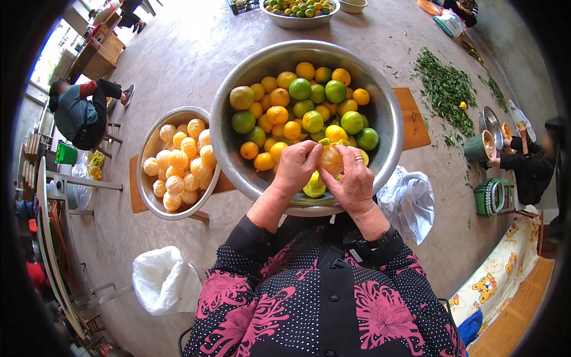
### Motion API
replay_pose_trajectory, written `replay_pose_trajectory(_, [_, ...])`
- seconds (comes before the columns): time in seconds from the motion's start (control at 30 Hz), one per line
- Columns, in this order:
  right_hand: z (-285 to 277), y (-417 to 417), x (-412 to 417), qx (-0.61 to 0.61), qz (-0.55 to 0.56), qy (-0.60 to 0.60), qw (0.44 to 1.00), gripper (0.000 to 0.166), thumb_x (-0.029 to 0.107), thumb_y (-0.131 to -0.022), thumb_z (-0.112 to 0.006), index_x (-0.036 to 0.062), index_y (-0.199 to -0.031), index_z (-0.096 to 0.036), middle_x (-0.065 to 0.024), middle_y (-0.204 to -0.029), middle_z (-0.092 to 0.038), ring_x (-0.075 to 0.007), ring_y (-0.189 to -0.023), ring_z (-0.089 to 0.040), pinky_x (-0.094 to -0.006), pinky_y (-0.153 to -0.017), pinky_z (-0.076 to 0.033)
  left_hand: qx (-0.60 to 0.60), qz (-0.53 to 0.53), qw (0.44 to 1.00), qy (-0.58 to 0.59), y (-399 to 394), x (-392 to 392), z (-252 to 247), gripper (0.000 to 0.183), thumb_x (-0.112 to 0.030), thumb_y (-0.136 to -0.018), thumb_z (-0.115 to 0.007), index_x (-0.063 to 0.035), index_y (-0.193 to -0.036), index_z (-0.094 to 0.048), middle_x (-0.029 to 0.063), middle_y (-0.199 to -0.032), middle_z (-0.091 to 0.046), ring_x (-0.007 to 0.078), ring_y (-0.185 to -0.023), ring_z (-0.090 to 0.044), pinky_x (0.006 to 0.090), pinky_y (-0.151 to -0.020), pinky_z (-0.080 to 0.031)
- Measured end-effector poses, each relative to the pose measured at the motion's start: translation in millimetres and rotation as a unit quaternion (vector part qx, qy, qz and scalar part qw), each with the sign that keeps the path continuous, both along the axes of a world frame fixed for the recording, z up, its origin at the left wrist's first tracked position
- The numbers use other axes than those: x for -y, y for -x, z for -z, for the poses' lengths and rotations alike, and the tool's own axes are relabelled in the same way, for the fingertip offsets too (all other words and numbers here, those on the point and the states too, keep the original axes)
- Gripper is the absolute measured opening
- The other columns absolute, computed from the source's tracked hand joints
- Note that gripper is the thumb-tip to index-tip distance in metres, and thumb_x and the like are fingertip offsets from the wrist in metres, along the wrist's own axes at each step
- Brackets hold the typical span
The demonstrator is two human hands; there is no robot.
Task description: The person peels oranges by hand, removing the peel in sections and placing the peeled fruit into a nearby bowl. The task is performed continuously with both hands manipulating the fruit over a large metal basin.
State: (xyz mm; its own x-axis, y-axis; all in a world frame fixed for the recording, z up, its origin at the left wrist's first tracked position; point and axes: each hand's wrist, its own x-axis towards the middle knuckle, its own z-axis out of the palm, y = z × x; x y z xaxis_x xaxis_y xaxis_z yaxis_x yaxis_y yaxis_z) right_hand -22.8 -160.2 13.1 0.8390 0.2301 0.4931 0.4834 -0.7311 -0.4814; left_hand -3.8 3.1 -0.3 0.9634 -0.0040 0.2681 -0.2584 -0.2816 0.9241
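Note:
Both of my hands meet over the near side of a large metal basin [218, 165] of green, yellow and orange citrus fruits. Between them is a partly peeled citrus fruit [330, 160], with bits of peel standing up at its far side. My left hand [296, 164] pinches at its left side with bent fingers. My right hand [352, 178], a ring on one finger, cups its right side. A piece of yellow-green peel [314, 185] lies just below the fruit. At the left, a smaller metal basin [147, 203] holds several peeled citrus fruits [179, 159].
Both basins rest on a wooden bench [410, 118]. A white plastic bag [165, 281] stands at lower left, another bag [408, 201] at right. Cut leaves [446, 85] cover floor at upper right. Seated people [78, 109] are at both sides. Another fruit basin [299, 21] is beyond.

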Motion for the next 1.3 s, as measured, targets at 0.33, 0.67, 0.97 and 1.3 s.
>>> replay_pose_trajectory(0.33, [1, 0, 0, 0.005, -0.008, -0.003, 1.000, 0.061, 0.032, -0.078, -0.079, 0.0005, -0.125, -0.056, -0.0202, -0.116, -0.061, -0.0353, -0.101, -0.065, -0.0403, -0.083, -0.055, -0.087, 0.014, 0.996, 0.029, 0, -2, -4, 0.020, -0.015, -0.096, -0.061, 0.0042, -0.095, -0.067, 0.0027, -0.069, -0.063, 0.0066, -0.064, -0.054, 0.0244, -0.058, -0.046])
replay_pose_trajectory(0.67, [0, 3, -1, -0.002, -0.029, 0.015, 0.999, 0.059, 0.026, -0.077, -0.078, 0.0012, -0.126, -0.056, -0.0205, -0.120, -0.059, -0.0360, -0.102, -0.065, -0.0407, -0.084, -0.055, -0.104, 0.019, 0.994, 0.012, -1, -5, -1, 0.025, -0.019, -0.097, -0.062, 0.0033, -0.087, -0.066, 0.0003, -0.064, -0.057, 0.0051, -0.061, -0.048, 0.0249, -0.054, -0.042])
replay_pose_trajectory(0.97, [-1, 2, -1, 0.007, -0.032, 0.014, 0.999, 0.058, 0.025, -0.078, -0.078, 0.0014, -0.126, -0.056, -0.0214, -0.120, -0.059, -0.0366, -0.103, -0.064, -0.0414, -0.085, -0.055, -0.131, 0.028, 0.991, 0.022, -3, -7, -1, 0.026, -0.022, -0.097, -0.063, 0.0030, -0.092, -0.067, -0.0013, -0.070, -0.060, 0.0042, -0.065, -0.050, 0.0239, -0.057, -0.044])
replay_pose_trajectory(1.3, [-3, 4, -2, 0.002, -0.060, 0.029, 0.998, 0.055, 0.023, -0.077, -0.077, 0.0005, -0.124, -0.058, -0.0214, -0.119, -0.059, -0.0374, -0.102, -0.064, -0.0418, -0.086, -0.054, -0.118, 0.020, 0.993, 0.014, -6, -12, 9, 0.021, -0.015, -0.092, -0.063, 0.0040, -0.097, -0.067, 0.0124, -0.075, -0.068, 0.0138, -0.066, -0.062, 0.0298, -0.062, -0.049])
